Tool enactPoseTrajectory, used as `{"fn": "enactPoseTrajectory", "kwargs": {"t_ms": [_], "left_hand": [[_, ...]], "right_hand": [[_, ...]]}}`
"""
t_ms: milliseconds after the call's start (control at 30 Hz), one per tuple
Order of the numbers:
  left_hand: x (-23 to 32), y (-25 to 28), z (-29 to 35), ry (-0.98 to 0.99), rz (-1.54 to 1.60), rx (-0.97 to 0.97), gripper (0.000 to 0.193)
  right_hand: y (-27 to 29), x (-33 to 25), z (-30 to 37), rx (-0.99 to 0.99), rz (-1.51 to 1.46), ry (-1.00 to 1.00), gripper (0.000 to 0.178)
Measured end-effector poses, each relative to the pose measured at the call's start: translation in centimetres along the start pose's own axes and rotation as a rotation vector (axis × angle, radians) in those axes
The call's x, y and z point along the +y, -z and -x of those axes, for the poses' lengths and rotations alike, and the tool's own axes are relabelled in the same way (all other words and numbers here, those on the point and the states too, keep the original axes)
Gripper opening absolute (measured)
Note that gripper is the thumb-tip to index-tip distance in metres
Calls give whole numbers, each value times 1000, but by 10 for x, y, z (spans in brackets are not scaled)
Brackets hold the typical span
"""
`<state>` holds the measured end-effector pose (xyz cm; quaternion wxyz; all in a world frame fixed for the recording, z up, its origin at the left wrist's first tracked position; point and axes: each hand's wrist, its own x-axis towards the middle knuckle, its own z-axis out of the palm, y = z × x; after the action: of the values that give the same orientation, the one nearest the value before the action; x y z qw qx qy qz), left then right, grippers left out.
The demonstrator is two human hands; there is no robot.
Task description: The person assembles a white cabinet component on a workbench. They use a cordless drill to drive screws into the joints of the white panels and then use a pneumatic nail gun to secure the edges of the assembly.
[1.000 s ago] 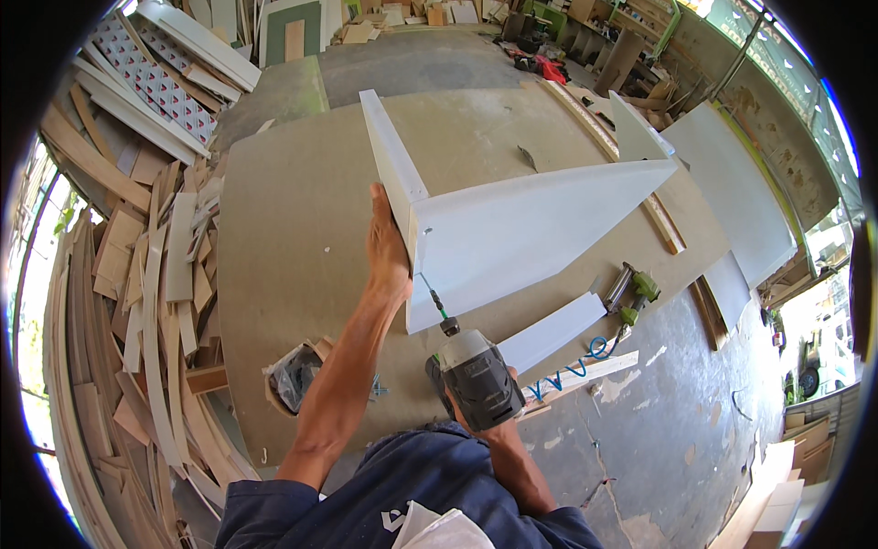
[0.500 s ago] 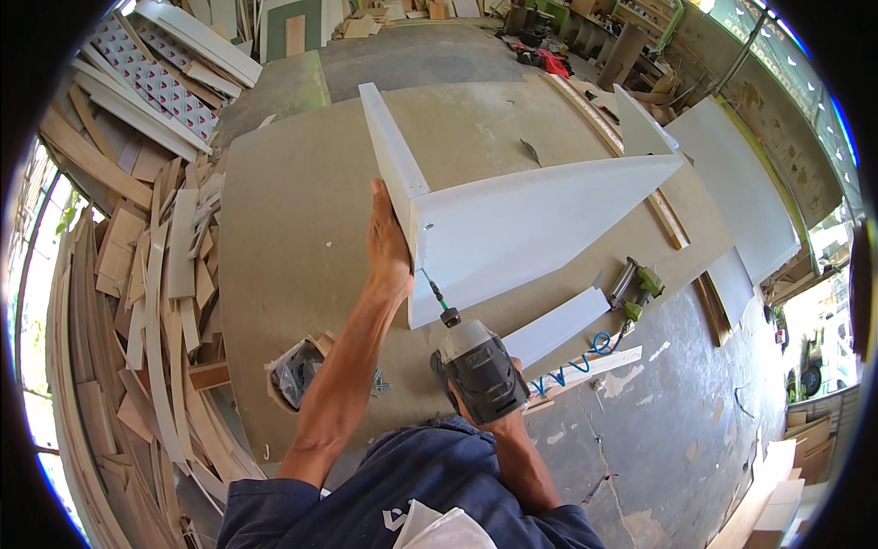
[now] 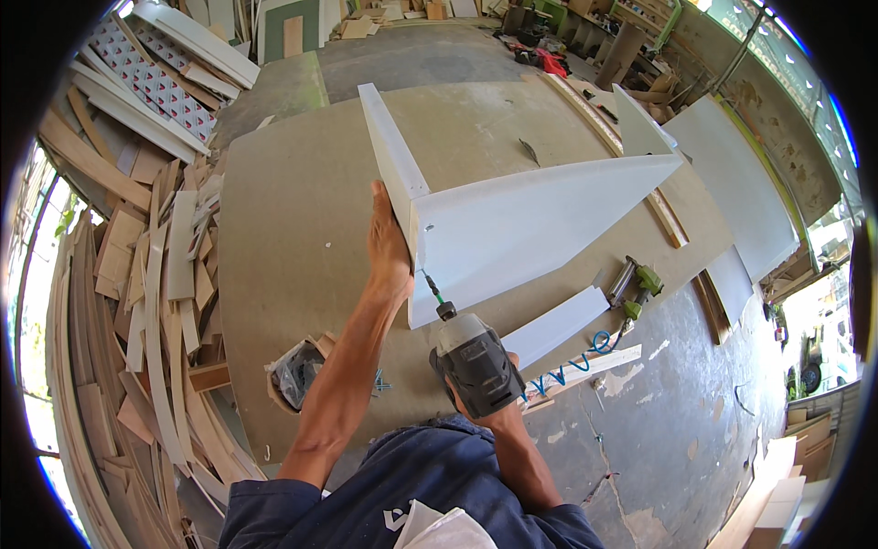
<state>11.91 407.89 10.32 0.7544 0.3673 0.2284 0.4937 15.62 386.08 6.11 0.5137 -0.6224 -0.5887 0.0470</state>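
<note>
A white panel assembly (image 3: 540, 215) stands on the work table (image 3: 302, 201), its boards meeting at a corner near me. My left hand (image 3: 390, 242) lies along the outer face of the left board, fingers stretched out and pressed against it. In my right hand (image 3: 508, 412) is a black and grey cordless drill (image 3: 476, 361), my fingers mostly hidden beneath its body. The drill's bit (image 3: 432, 285) points at the panel's near end and appears to touch it, below a small dark hole (image 3: 429, 227).
A green nail gun (image 3: 645, 282) with a coiled blue air hose (image 3: 572, 366) lies right of the assembly, beside a loose white strip (image 3: 555, 325). Near my left forearm sit a box with a plastic bag (image 3: 297, 375) and several screws (image 3: 382, 384). Scrap wood (image 3: 155, 302) is heaped at left.
The drill has shifted very slightly forward and to the left, toward the panel. My left hand and the panel assembly stay where they were.
</note>
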Motion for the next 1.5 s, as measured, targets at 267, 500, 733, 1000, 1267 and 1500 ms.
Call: {"fn": "enactPoseTrajectory", "kwargs": {"t_ms": [267, 500, 733, 1000, 1267, 1500], "left_hand": [[-1, 0, 0, 13, 18, 2, 53], [-1, -2, 0, 15, 22, 60, 52], [-7, 5, -6, 31, 28, 85, 55], [-4, -1, 0, 18, 25, 34, 55], [-10, 4, -6, -27, 15, 13, 54], [-7, 2, -7, -14, 36, -57, 53]], "right_hand": [[-2, -1, -6, 23, -27, 19, 28], [-5, 2, -4, 18, -76, -37, 32], [-9, 10, -4, 47, -60, 33, 37], [-11, 13, 0, 34, 32, 37, 32], [-6, 0, -8, 1, -164, -190, 30], [-9, 20, 11, 41, -30, -68, 36]]}}
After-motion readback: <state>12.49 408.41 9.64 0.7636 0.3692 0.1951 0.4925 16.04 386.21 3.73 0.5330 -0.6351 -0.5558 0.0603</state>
